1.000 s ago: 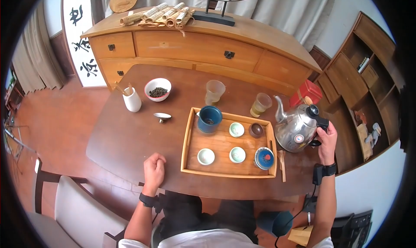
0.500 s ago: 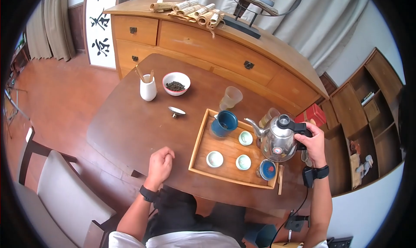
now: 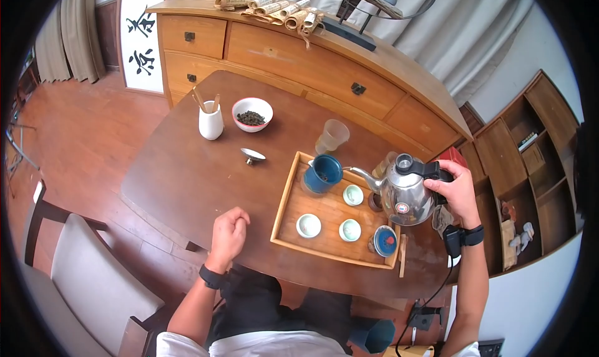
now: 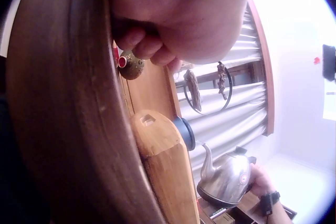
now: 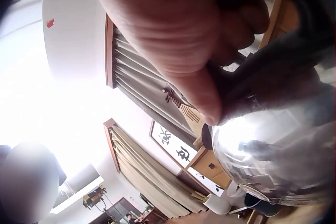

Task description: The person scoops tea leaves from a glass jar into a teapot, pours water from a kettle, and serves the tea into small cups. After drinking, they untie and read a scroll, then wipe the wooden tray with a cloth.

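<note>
1. A white holder [image 3: 211,125] with 2 wooden tools in it stands near the bench's [image 3: 181,170] far left corner.
2. Of the hands, which are well apart, the left hand [image 3: 229,233] is at the bench's near edge, fingers curled in, with nothing visible in its grasp.
3. A red-rimmed white bowl [image 3: 250,128] of dark leaves sits close to the far edge; a small metal piece [image 3: 252,155] lies nearer.
4. The wooden tray [image 3: 286,198] carries a blue pot [image 3: 324,173] at its far left corner, 3 pale green cups [image 3: 308,226], a partly hidden brown cup [image 3: 375,201] and, at its near right corner, a blue-topped vessel [image 3: 384,241].
5. Beyond the tray's far edge are 2 glasses [image 3: 332,135], the right 1 partly hidden.
6. Thin wooden sticks [image 3: 402,256] lie beside the tray's right end.
7. The steel kettle [image 3: 405,198] is raised over that end, its spout pointing left, the tip close to the pot's rim; I cannot tell whether they touch.
8. The right hand [image 3: 458,188] is clamped round the kettle's black handle.
</note>
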`<act>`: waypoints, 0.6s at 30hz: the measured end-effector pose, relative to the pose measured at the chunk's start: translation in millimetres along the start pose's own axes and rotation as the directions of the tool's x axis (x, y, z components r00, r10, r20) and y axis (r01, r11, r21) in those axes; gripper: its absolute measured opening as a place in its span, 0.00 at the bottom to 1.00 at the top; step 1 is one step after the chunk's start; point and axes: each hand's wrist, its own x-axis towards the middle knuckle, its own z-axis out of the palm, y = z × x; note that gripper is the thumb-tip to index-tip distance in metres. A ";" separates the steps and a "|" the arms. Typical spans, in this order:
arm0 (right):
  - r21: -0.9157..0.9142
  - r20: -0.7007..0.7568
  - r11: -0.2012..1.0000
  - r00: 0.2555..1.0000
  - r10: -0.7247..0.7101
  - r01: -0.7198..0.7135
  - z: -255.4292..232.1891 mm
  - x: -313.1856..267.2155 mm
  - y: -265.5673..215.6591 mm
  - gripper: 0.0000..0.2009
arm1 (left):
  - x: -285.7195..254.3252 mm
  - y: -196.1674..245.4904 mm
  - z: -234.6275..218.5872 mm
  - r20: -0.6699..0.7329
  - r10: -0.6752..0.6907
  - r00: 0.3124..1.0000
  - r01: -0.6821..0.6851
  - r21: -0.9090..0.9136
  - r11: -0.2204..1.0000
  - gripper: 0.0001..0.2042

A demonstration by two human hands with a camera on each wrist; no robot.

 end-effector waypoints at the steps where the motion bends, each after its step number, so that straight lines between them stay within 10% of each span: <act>1: -0.015 0.001 1.000 1.000 -0.013 0.013 -0.1 0.7 -2.9 0.17 | 0.0 -0.2 0.1 0.001 -0.006 1.000 0.006 -0.001 1.000 0.07; 18: -0.030 0.028 1.000 1.000 0.006 -0.005 -3.4 5.5 -25.7 0.16 | 0.3 -1.2 0.6 -0.009 0.001 1.000 0.000 0.008 1.000 0.07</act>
